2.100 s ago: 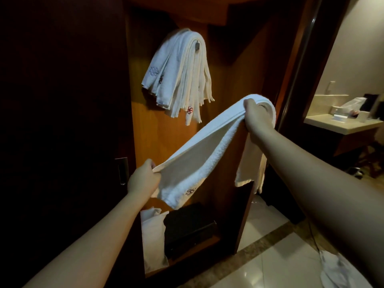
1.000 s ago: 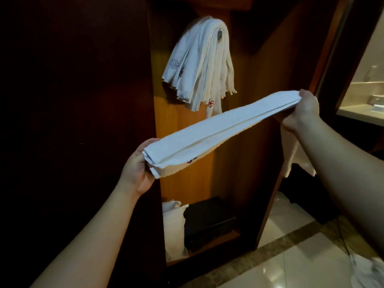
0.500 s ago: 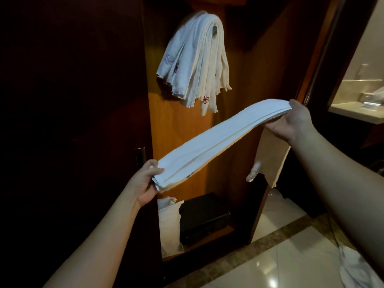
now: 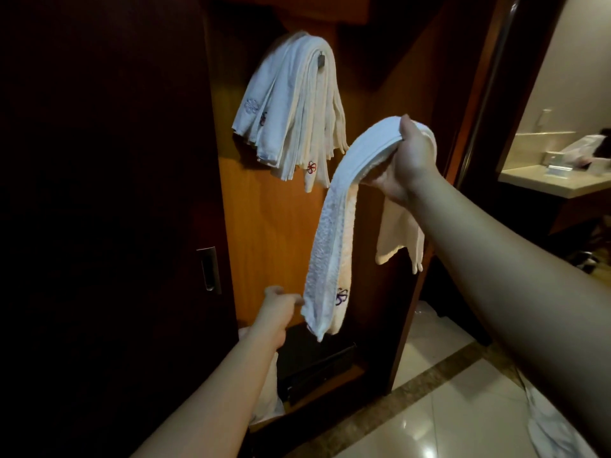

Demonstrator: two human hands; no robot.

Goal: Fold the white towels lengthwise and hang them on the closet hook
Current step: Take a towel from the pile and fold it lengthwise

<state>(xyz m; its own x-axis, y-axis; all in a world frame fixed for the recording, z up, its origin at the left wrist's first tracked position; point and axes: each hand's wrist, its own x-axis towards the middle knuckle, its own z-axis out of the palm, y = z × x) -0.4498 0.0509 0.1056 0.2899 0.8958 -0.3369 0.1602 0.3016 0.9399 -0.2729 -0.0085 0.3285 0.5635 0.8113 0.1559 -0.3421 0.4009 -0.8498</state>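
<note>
White folded towel (image 4: 334, 233) draped over right hand (image 4: 408, 160); left hand (image 4: 276, 309) possibly touching.

Dim lighting is noted. A dark wooden door (image 4: 99, 193) fills the left of frame; an orange-brown wood panel (image 4: 264, 226) is seen centre; glossy pale floor tiles (image 4: 463, 408), lower right; a beige countertop (image 4: 555, 183), right edge.

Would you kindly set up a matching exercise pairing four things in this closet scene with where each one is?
Things:
1. long folded white towel
2. bundle of white towels
3. black box
4. metal door handle

Places:
A. set into the dark door
B. on the closet's bottom shelf
C. draped over the right hand
D. hung on the hook

Pairs: 1-C, 2-D, 3-B, 4-A
</note>
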